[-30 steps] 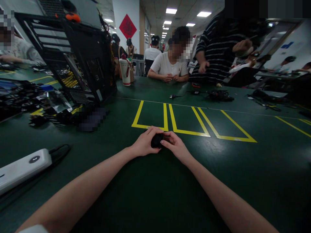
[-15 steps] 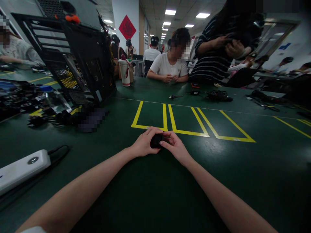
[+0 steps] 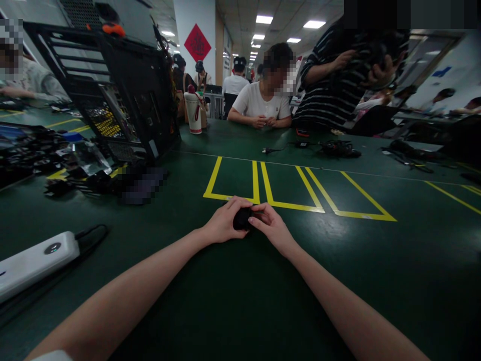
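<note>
Both my hands meet on a small black object (image 3: 242, 217) that rests on the green table (image 3: 240, 301), just in front of the yellow tape boxes (image 3: 263, 188). My left hand (image 3: 224, 221) curls over its left side with the fingers wrapped on top. My right hand (image 3: 271, 226) pinches its right side with thumb and fingers. Most of the black object is hidden between my fingers, so I cannot tell what it is.
A white power strip (image 3: 33, 260) with a black cord lies at the near left. An open black computer case (image 3: 112, 90) and loose black parts (image 3: 75, 170) stand at the far left. Across the table sit a white cup (image 3: 194, 113), cables (image 3: 338, 148) and other people.
My hands and the black object have hardly moved. The standing person in the striped top at the back right has raised both hands higher.
</note>
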A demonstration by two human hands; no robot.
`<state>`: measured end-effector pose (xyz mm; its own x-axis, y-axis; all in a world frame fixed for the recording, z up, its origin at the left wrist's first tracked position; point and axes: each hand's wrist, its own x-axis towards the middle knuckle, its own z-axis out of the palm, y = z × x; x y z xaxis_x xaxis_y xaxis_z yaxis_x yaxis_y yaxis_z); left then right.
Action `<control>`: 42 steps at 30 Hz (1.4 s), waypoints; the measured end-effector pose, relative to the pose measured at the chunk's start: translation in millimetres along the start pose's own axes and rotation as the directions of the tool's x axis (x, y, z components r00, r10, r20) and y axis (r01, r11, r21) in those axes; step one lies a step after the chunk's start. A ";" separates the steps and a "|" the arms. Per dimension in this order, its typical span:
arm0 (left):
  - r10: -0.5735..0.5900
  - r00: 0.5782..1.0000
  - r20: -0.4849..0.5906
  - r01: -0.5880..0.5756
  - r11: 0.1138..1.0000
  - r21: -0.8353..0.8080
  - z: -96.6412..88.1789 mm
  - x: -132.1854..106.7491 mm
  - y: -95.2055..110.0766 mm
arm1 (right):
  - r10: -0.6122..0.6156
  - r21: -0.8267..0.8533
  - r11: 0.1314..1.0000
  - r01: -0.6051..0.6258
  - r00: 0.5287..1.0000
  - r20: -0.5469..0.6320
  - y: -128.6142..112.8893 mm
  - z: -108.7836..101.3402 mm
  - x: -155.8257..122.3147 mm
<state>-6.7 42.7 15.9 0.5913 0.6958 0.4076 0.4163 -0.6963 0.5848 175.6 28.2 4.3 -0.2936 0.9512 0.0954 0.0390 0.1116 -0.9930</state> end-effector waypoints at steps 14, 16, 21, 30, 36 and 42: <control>-0.006 1.000 0.006 0.006 1.000 -0.006 -0.2 0.0 3.0 | -0.062 0.021 0.998 0.062 0.998 0.003 3.6 0.6 0.2; -0.014 1.000 0.002 0.014 1.000 -0.010 -0.2 -0.2 3.1 | -0.056 0.003 0.998 0.056 0.998 -0.004 1.8 0.6 -0.5; -0.015 1.000 -0.001 0.015 1.000 -0.015 1.2 -0.3 0.9 | -0.002 -0.050 0.999 0.002 1.000 0.006 0.5 -1.5 -1.4; -0.010 1.000 -0.003 0.010 1.000 -0.019 0.5 -0.1 1.5 | -0.045 0.022 0.999 0.045 0.999 0.011 -1.8 -0.2 -2.5; -0.014 1.000 -0.007 0.014 1.000 -0.004 1.7 -0.1 -0.4 | -0.032 -0.031 0.999 0.031 0.999 -0.010 -3.3 -0.6 -1.9; 0.009 1.000 -0.010 -0.009 1.000 0.024 1.4 -0.1 -1.2 | -0.030 0.012 0.999 0.030 0.998 0.058 2.6 -1.8 -0.5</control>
<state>-6.4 43.2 14.2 0.5884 0.6910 0.4200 0.4271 -0.7066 0.5642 177.5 28.6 1.8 -0.3498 0.9289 0.1214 0.0185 0.1364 -0.9905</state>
